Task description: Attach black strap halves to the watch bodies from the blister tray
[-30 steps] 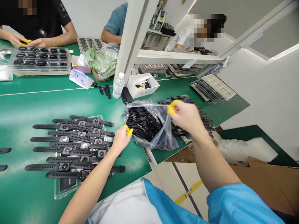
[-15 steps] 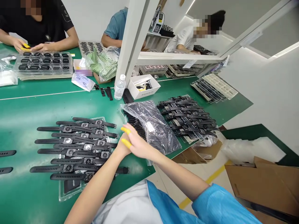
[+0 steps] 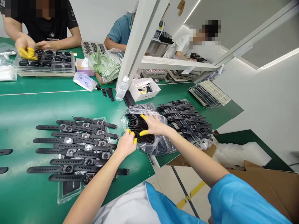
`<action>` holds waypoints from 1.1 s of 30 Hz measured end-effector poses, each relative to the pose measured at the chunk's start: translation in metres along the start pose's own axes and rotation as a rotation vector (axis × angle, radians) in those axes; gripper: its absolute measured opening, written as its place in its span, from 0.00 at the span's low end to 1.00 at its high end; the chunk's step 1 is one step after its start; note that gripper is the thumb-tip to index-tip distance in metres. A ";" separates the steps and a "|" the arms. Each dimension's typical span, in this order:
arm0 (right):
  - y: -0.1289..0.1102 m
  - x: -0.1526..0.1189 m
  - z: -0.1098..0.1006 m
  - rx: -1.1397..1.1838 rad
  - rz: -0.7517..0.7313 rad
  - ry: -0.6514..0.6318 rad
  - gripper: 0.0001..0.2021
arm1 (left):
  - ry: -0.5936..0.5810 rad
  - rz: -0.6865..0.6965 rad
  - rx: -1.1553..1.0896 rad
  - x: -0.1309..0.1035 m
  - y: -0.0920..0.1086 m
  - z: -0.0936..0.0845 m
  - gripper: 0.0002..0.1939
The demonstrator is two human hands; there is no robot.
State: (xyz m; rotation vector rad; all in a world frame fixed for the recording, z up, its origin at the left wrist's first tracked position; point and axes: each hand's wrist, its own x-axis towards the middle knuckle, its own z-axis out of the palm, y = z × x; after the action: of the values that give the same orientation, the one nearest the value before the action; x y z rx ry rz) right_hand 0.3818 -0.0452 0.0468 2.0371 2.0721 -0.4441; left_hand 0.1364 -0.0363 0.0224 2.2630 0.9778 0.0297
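A clear plastic bag (image 3: 160, 145) full of black watch straps (image 3: 134, 124) lies on the green table with its mouth facing left. My right hand (image 3: 154, 125), yellow covers on its fingertips, spreads thumb and fingers over the straps at the bag's opening. My left hand (image 3: 126, 144) is closed at the bag's near left edge, its yellow-tipped fingers curled in; the plastic between them is partly hidden. To the left, several smartwatches with black straps (image 3: 88, 147) lie back up in rows across a clear tray (image 3: 61, 194).
More black-strapped watches (image 3: 187, 119) cover a tray on the right. Behind stand a water bottle (image 3: 122, 88) and a white box (image 3: 144, 90). A metal post (image 3: 136, 40) rises there. Co-workers sit across the table; one person's yellow-tipped hand (image 3: 26, 48) is over a watch tray.
My hands, crossed over each other before, have parted. The bag's top is now pushed back to the right, baring the straps. A co-worker's hand has moved over their tray.
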 end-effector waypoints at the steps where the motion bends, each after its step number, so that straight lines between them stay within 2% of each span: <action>1: 0.004 -0.004 0.001 -0.049 -0.066 -0.074 0.65 | -0.003 -0.012 0.000 0.000 0.000 0.000 0.14; 3: 0.009 -0.013 0.006 -0.135 -0.157 -0.158 0.71 | -0.013 -0.030 0.008 0.001 0.001 -0.002 0.14; 5: 0.010 -0.019 0.013 -0.197 -0.205 -0.175 0.74 | -0.022 -0.036 0.020 0.001 0.001 -0.003 0.14; 11: 0.013 -0.018 0.013 -0.143 -0.354 -0.122 0.68 | -0.070 0.066 0.024 0.002 0.001 0.000 0.12; 15: 0.019 -0.016 0.009 -0.093 -0.385 -0.034 0.62 | -0.089 0.086 0.029 0.001 0.003 0.003 0.11; 19: 0.013 -0.011 0.007 -0.090 -0.425 0.026 0.62 | -0.089 0.085 0.018 0.001 0.003 0.003 0.11; 25: -0.002 0.005 0.005 -0.088 -0.386 -0.012 0.68 | -0.091 0.069 -0.009 0.002 0.000 0.000 0.10; 33: -0.007 -0.006 0.017 -0.123 -0.447 0.006 0.67 | -0.093 0.054 -0.026 0.002 0.002 -0.003 0.10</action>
State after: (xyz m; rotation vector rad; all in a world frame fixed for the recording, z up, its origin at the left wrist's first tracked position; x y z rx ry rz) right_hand 0.3736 -0.0570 0.0337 1.5031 2.4907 -0.3650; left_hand 0.1383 -0.0344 0.0255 2.2456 0.8627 -0.0382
